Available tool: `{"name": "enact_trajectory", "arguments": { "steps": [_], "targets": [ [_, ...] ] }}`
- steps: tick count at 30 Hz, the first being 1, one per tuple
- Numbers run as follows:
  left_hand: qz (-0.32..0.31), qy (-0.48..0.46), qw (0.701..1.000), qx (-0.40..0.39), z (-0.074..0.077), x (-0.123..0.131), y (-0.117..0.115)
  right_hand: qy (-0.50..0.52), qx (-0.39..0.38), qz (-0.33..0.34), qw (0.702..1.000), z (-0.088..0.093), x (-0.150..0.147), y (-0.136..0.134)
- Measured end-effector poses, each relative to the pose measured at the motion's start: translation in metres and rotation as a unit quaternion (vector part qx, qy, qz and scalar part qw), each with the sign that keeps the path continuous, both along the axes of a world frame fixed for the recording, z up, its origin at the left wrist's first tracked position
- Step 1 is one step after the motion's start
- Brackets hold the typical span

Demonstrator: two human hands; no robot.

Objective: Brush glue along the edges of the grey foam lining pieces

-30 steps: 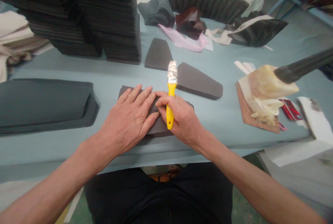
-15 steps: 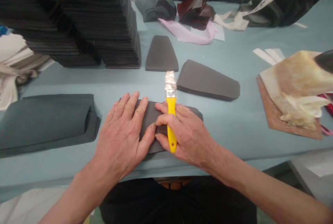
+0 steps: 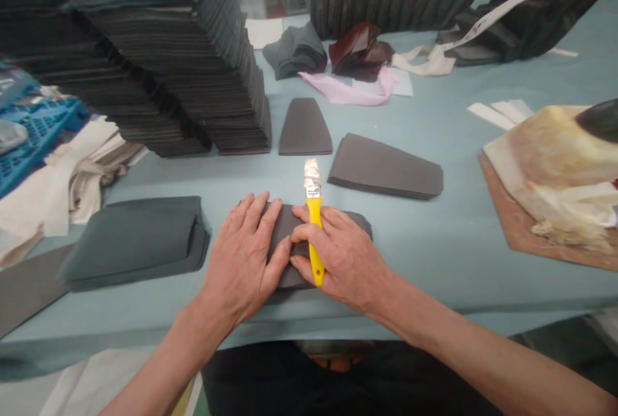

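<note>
My left hand [image 3: 246, 255] lies flat with fingers spread on a dark grey fabric piece [image 3: 284, 228] near the table's front edge. Beside it, my right hand [image 3: 340, 248] presses on the same piece and grips a brush [image 3: 315, 229] with a yellow handle and whitish, coated bristles pointing away from me. The two thumbs nearly touch. Beyond the bristles is a small tapered grey stack [image 3: 306, 127], and to its right lies a longer grey stack [image 3: 386, 166]. Much of the fabric piece is hidden under my hands.
Tall dark stacks [image 3: 178, 62] rise at the back left. Folded dark green pieces [image 3: 135, 242] lie left of my hands. At right, a stained container [image 3: 545, 145] rests on a brown board [image 3: 512, 223]. Pink cloth [image 3: 352, 91] and dark red scraps [image 3: 362, 52] lie at the back.
The view has tilted up and shifted left, showing more of the tall stacks and a blue basket. My hands keep nearly the same pose on the fabric, with the brush still held.
</note>
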State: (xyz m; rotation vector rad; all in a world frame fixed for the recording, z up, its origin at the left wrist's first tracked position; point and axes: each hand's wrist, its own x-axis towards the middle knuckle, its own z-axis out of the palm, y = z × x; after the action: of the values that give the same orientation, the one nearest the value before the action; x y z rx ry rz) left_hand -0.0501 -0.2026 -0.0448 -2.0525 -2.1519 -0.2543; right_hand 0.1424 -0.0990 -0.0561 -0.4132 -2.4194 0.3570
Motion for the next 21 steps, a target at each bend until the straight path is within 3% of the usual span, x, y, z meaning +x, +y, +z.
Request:
{"name": "enact_trajectory", "arguments": {
  "steps": [12,21],
  "targets": [
    [-0.008,0.014,0.998,-0.054,0.009,0.014,0.0,-0.017,0.017,0.022,0.999,-0.005,0.002,0.004],
    [-0.013,-0.03,0.998,-0.062,0.009,0.015,0.002,-0.036,0.001,-0.002,0.999,-0.009,0.002,0.003]
  ]
}}
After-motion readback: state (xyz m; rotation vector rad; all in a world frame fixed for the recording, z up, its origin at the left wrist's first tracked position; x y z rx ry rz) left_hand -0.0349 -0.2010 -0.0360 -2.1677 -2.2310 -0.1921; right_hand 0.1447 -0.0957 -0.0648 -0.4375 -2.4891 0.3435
